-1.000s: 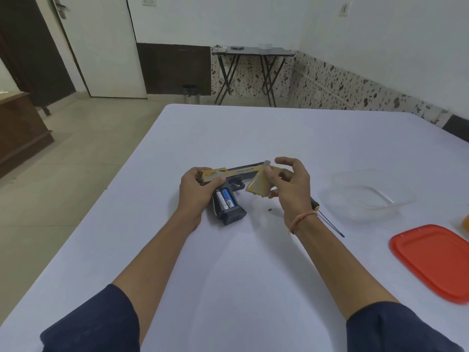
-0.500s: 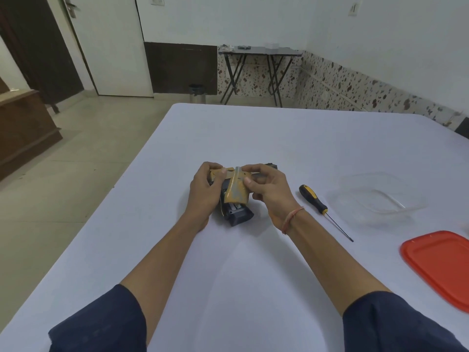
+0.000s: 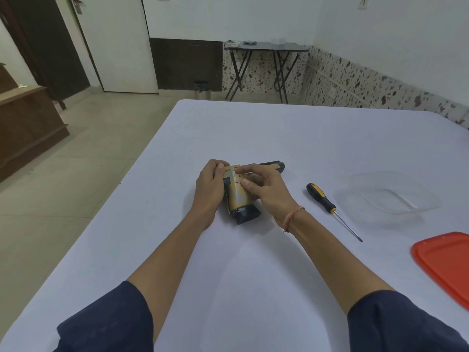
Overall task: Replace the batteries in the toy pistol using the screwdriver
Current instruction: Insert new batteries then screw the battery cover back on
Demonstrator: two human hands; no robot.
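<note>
The gold-and-black plastic toy pistol [image 3: 247,214] lies on its side on the white table [image 3: 253,262], long axis left-right, muzzle pointing right, handle toward the person. The left hand [image 3: 209,184] has its grip clamped on the rear. The right hand [image 3: 269,189] has its grip pinched on the gold battery cover [image 3: 237,195]. A second ago the cover was lifted off the batteries; now it sits over the handle.

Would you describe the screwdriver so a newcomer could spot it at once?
On the white table, look beside the right hand gripping the toy pistol. The screwdriver lies between that hand and the clear container; only it has a black and yellow handle.
</note>
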